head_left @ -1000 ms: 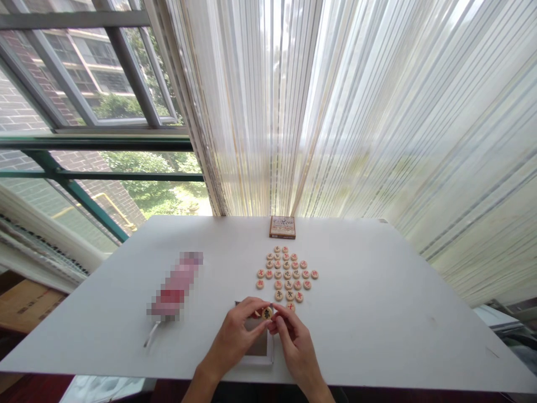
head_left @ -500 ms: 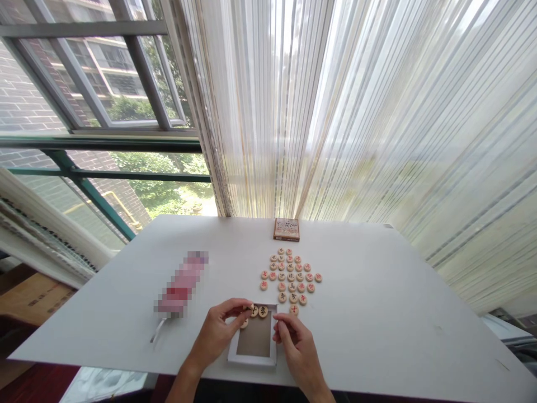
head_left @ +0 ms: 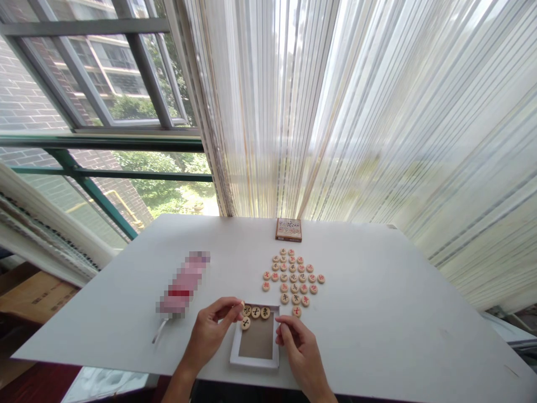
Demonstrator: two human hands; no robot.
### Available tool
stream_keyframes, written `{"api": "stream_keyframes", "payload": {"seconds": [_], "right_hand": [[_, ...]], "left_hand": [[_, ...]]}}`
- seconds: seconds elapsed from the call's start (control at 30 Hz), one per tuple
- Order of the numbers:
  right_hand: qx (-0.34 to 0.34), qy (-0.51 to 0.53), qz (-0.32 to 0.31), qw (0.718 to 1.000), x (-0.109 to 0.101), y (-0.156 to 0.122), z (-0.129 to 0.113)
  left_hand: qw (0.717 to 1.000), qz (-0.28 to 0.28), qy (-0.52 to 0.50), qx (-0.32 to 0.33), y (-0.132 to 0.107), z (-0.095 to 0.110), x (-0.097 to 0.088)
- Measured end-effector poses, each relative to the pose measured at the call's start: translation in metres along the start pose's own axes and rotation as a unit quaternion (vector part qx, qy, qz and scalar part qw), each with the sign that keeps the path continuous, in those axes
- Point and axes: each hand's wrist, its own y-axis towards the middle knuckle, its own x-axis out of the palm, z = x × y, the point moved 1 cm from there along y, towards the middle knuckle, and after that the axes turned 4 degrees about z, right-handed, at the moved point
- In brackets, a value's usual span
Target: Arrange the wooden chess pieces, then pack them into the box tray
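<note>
My left hand [head_left: 212, 327] pinches a round wooden Chinese chess piece [head_left: 242, 305], mostly hidden by the fingertips, above the upper left corner of an open white box [head_left: 255, 362]. Inside this shallow box, several pieces with black characters form a row along its far side, the rightmost being an elephant piece [head_left: 265, 312]. Another black-lettered piece [head_left: 245, 323] lies below the row's left end. My right hand [head_left: 297, 347] is curled at the box's right rim, thumb and index finger close together; what they hold, if anything, is hidden.
Beyond my right hand, many loose pieces [head_left: 294, 277] with red or black characters lie spread on the white table [head_left: 369, 313]. A small printed box lid [head_left: 288, 230] rests at the back edge. To the left is a blurred-out pink object [head_left: 184, 285] with a strap.
My left hand has drawn back slightly to the left, uncovering the row's left piece and the one below. My right hand stays at the box's right side. The view has shifted a little.
</note>
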Motion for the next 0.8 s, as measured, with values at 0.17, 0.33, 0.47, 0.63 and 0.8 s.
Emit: {"api": "stream_keyframes", "payload": {"seconds": [0.17,0.33,0.47,0.63,0.8], "right_hand": [[-0.003,0.006,0.007,1.000,0.000,0.001,0.001],[0.007,0.012,0.005,1.000,0.001,0.000,0.001],[0.007,0.006,0.011,1.000,0.001,0.000,0.004],[-0.029,-0.036,0.021,0.999,0.001,0.000,0.003],[-0.066,-0.052,0.015,0.996,0.009,-0.003,-0.006]], "left_hand": [[1.000,0.008,-0.008,0.008,0.003,-0.002,0.001],[0.999,-0.009,-0.040,0.005,0.007,-0.005,0.002],[0.998,-0.053,-0.033,-0.016,0.004,-0.002,0.007],[0.995,-0.097,0.003,-0.010,-0.002,0.007,0.015],[0.993,-0.117,0.003,-0.008,-0.010,0.012,0.020]]}}
